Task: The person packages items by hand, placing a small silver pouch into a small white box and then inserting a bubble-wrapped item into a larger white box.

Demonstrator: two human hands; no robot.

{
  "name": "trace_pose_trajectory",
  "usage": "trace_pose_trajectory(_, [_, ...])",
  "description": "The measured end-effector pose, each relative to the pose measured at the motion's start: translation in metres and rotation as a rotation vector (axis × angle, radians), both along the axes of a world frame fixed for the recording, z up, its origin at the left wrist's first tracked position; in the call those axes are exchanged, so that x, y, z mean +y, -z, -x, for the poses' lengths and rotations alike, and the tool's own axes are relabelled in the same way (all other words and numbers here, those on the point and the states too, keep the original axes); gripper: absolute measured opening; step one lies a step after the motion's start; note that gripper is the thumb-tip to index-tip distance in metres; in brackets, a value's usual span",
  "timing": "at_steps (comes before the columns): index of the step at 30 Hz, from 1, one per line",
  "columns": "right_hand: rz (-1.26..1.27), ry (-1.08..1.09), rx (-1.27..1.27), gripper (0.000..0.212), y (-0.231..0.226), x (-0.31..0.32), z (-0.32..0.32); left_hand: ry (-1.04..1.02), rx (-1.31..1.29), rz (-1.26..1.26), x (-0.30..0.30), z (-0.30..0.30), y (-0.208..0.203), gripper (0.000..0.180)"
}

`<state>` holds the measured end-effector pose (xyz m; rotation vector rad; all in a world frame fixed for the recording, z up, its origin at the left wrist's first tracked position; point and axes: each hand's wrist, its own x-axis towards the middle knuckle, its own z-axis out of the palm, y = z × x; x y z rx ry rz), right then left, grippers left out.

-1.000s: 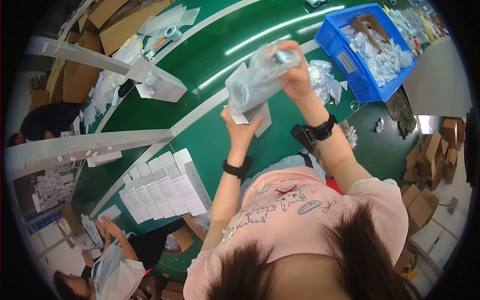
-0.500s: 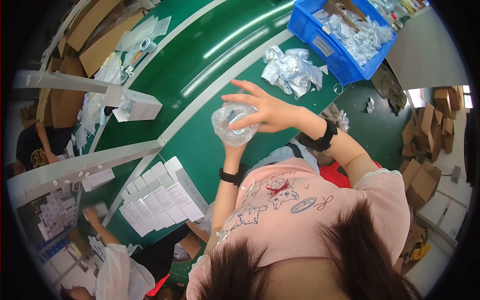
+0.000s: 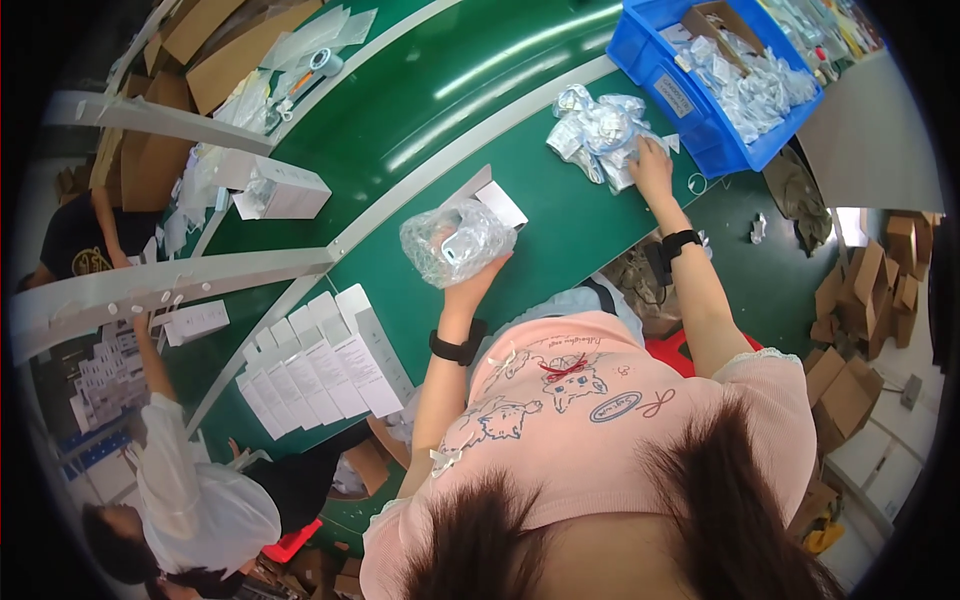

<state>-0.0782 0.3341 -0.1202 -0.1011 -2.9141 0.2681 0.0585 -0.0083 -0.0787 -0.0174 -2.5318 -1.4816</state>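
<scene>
My left hand (image 3: 478, 287) is closed around an open white box (image 3: 508, 204) over the green bench, its flap standing up. Clear bubble wrap (image 3: 425, 245) bulges from the box's mouth, with a white rounded piece (image 3: 462, 243) showing inside it. At the bench's right end, my right hand (image 3: 654, 172) has its fingers bent onto the edge of a clear plastic packet in a pile of packets (image 3: 597, 130). The packets hold white items that I cannot make out.
A blue bin (image 3: 735, 150) full of small bagged parts sits beyond the pile. Several white boxes (image 3: 335, 365) lie in a row at the left. Another white box (image 3: 290, 195) stands past the metal frame (image 3: 200, 280). A co-worker in a white top (image 3: 215, 495) is at the lower left.
My right hand has left the bubble wrap and moved right to the pile of packets. My left hand has tilted the box, so its flap and side now show.
</scene>
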Motion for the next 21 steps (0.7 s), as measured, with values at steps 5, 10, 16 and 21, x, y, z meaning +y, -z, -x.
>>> trace_pose_trajectory(5, [0.162, -0.154, 0.218, 0.029, -0.011, 0.000, -0.001, -0.016, 0.066, 0.026, -0.008, -0.007, -0.006, 0.064])
trace_pose_trajectory(10, [0.336, -0.279, 0.149, 0.026, -0.077, -0.028, -0.006, -0.033, 0.002, -0.083, -0.013, -0.007, -0.001, 0.067])
trace_pose_trajectory(16, [0.519, -0.710, -0.048, 0.031, -0.148, -0.075, -0.003, -0.064, 0.073, -0.051, -0.012, -0.008, -0.007, 0.066])
trace_pose_trajectory(21, [0.194, -1.282, -0.461, 0.033, -0.198, -0.166, -0.011, -0.020, 0.080, -0.047, -0.007, -0.005, -0.023, 0.057])
